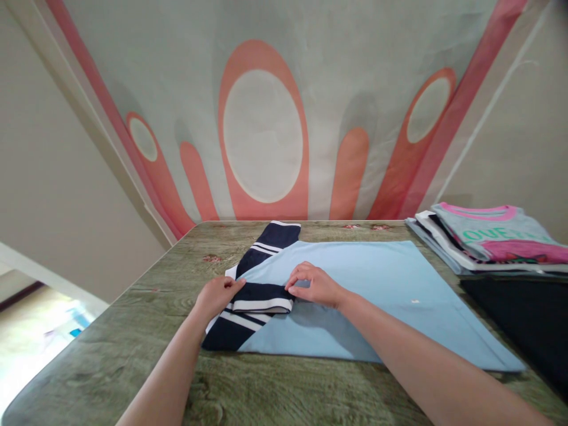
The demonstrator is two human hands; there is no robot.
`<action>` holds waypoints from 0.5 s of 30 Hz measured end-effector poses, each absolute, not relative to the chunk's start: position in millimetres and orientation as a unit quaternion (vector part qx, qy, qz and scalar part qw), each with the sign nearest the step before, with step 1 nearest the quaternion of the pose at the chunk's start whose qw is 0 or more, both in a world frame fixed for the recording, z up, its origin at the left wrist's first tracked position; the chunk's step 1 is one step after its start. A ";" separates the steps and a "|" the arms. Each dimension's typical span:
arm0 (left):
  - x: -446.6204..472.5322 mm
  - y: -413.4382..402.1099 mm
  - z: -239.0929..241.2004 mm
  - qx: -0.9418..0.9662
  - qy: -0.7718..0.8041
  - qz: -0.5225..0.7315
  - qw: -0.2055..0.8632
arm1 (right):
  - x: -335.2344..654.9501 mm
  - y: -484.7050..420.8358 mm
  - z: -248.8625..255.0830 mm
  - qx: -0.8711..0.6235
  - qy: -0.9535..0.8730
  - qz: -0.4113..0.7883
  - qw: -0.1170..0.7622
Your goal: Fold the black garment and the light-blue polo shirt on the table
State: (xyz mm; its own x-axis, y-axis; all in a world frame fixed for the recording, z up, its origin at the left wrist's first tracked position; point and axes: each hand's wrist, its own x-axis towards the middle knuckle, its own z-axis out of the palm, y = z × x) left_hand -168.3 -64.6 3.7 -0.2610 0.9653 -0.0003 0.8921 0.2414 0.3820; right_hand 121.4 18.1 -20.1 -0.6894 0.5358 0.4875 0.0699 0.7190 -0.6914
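A light blue shirt (355, 272) lies flat on the wooden-patterned table, its body stretching to the right. Navy sleeves with white stripes (261, 251) are at its left end. One navy sleeve end with a white band (261, 296) lies folded over the blue fabric. My left hand (217, 296) pinches the left edge of that sleeve end between thumb and fingertips. At its right edge, my right hand (315, 284) has thumb and fingers closed on the navy fabric, and my forearm crosses over the shirt body.
A stack of folded clothes (497, 236), topped by a grey and pink shirt, sits at the back right. A black garment (515, 319) lies in front of it. Behind the table (133, 355) hangs a grey and coral patterned backdrop (266, 207).
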 end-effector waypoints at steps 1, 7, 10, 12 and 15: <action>-167.6 -64.6 4.1 0.598 0.777 0.154 0.124 | 120.8 17.2 -19.1 -0.167 -0.864 0.325 0.347; -167.7 -62.1 2.1 0.605 0.770 0.166 0.121 | 116.9 16.0 -22.0 -0.141 -0.886 0.301 0.324; -169.8 -60.0 -4.7 0.604 0.773 0.165 0.103 | 116.4 16.9 -24.6 -0.142 -0.887 0.298 0.322; -169.6 -59.9 -8.3 0.602 0.777 0.164 0.089 | 116.4 17.2 -25.7 -0.142 -0.889 0.297 0.319; -162.2 -63.4 -4.8 0.594 0.783 0.173 0.062 | 117.0 17.4 -25.5 -0.148 -0.885 0.301 0.323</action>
